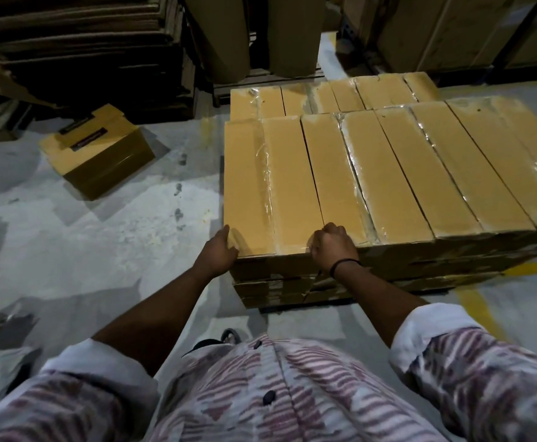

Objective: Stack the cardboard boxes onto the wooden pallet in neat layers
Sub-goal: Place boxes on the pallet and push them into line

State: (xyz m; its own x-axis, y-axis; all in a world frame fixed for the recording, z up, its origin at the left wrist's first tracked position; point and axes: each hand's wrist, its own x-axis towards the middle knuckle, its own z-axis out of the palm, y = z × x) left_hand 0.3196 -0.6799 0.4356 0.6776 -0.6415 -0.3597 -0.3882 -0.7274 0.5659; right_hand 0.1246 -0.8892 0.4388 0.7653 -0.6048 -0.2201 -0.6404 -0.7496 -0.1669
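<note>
- My left grip (217,250) clasps the near-left corner of a flat, tape-glossed cardboard box (273,180).
- My right grip (332,247) curls, fist-like, over its near edge.

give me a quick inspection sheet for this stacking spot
surface: grey concrete floor, patchy and stained; yellow line at right
job's things: cardboard boxes stacked in several layers, top layer tight side by side, seams taped; base under them mostly hidden
clutter: one loose box lying askew on the floor, left of the stack
hands: left hand and right hand grip the near corners of the near-left box; black band on the right wrist
cables: nothing seen
surroundings: flat cardboard piles far left, upright cardboard rolls behind the stack, big cartons far right
</note>
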